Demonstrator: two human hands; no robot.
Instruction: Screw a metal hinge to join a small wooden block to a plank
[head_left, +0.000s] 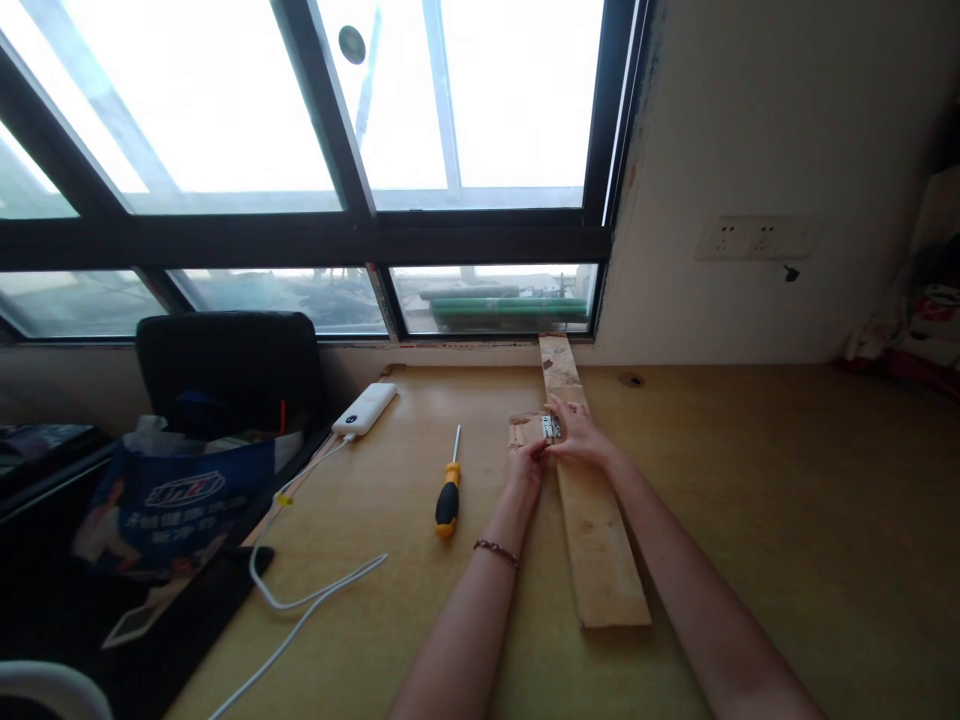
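Observation:
A long wooden board (600, 540) lies on the table, running from the window side toward me. A short wooden block (523, 430) sits against its left side. A small silver hinge (551, 428) bridges the block and the board. My right hand (583, 435) is curled over the board, its thumb and fingers closed around the hinge's right part. My left hand (528, 464) is closed at the block's near edge, fingertips by the hinge; some of its fingers are hidden. A screwdriver (448, 498) with a yellow and black handle lies left of my hands.
A white power bank (365, 409) with a white cable (322, 592) lies along the table's left edge. Beyond that edge stand a black chair (229, 360) and a blue bag (180, 500). Windows and a wall with sockets (754, 238) border the table (787, 520).

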